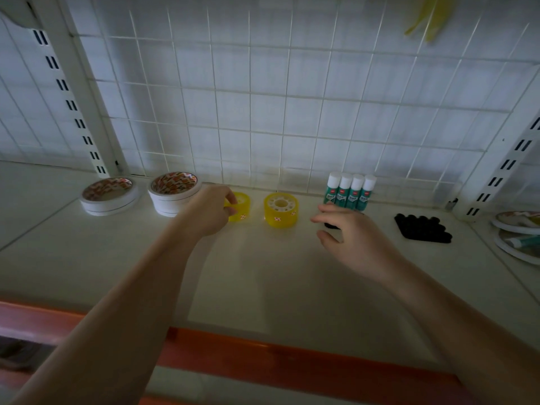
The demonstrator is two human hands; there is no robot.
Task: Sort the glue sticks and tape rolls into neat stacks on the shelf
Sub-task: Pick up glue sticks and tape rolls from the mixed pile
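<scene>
Two yellow tape stacks stand near the back of the white shelf. My left hand grips the left yellow stack with fingers curled round its side. The right yellow stack stands free beside it. My right hand hovers with fingers spread over a small black thing, mostly hidden beneath it. Several green-and-white glue sticks stand upright in a row just behind that hand. Two stacks of white tape rolls, a low one and a taller one, sit at the left.
A cluster of black caps lies right of the glue sticks. White plates with a tube sit at the far right. A white wire grid backs the shelf, and an orange strip runs along its front edge.
</scene>
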